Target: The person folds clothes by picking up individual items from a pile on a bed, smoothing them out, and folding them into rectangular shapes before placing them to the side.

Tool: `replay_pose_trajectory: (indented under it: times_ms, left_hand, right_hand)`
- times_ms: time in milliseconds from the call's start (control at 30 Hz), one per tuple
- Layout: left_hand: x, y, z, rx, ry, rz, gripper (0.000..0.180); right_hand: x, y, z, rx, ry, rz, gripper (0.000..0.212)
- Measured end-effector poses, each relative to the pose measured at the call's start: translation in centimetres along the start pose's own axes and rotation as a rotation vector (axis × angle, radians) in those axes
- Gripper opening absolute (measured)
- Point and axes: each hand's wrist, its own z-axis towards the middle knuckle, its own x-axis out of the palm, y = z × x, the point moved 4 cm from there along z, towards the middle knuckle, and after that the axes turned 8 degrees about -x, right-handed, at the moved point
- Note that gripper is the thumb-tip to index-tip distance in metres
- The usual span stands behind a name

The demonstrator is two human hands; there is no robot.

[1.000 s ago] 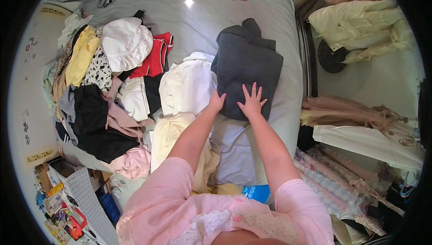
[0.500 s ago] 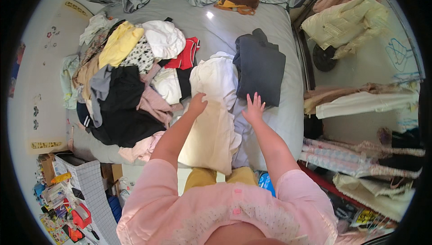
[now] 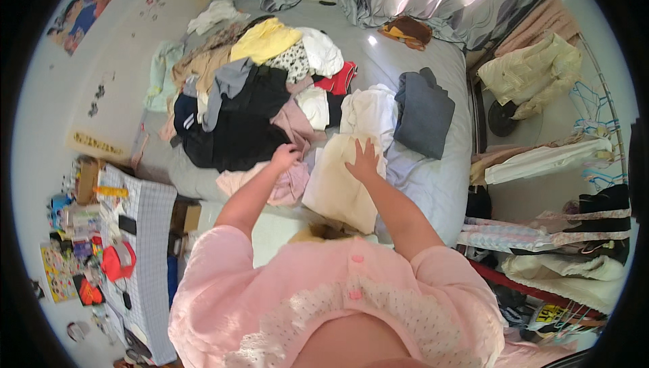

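Note:
A cream cloth garment [image 3: 341, 192] lies spread at the bed's near edge, in front of me. My right hand [image 3: 365, 160] rests on its upper part with fingers spread. My left hand [image 3: 286, 157] is just left of that garment, over a dusty-pink garment [image 3: 297, 123] and the edge of the clothes pile. Its fingers are slightly bent, and nothing shows held in them. Beyond the cream garment lies a white garment [image 3: 368, 111]. To its right sits a folded dark grey garment [image 3: 424, 114].
A loose pile holds black trousers [image 3: 247, 138], a yellow garment [image 3: 267, 40] and a red garment [image 3: 338, 79]. A brown bag [image 3: 407, 32] lies at the bed's far side. Clothes hang on a rack at right, including a cream jacket [image 3: 531, 74]. A cluttered table [image 3: 152, 212] stands at left.
The view has turned left. My right hand has moved from beside the dark grey garment onto the cream one. My left hand has moved off the cream garment toward the pile.

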Motion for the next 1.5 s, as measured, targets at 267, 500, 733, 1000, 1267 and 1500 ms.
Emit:
replay_pose_trajectory:
  times_ms: [267,500,733,1000,1267,1500]
  left_hand:
    - [-4.7,0.3,-4.9,-0.442,0.071,-0.622,0.028]
    - [-9.6,3.1,-2.2,-0.38,0.028,-0.681,0.022]
    - [-16.8,12.2,4.5,-0.329,0.025,-0.415,0.02]
    - [-23.1,23.1,13.2,-0.311,0.107,-0.079,0.027]
    - [-20.4,23.8,21.7,-0.028,-0.039,0.268,0.036]
    - [-21.3,22.4,22.8,-0.287,-0.13,0.008,0.027]
  right_hand:
    - [-2.4,1.5,2.2,-0.099,-0.169,0.149,0.085]
    - [-2.9,5.8,5.7,-0.141,-0.171,0.08,0.084]
    - [1.7,15.4,12.2,-0.141,-0.289,0.168,0.078]
    - [9.7,25.2,16.5,0.01,-0.258,0.339,0.07]
    - [8.9,24.2,15.2,-0.037,-0.399,0.359,0.055]
    - [9.6,22.3,14.0,0.005,-0.409,0.317,0.046]
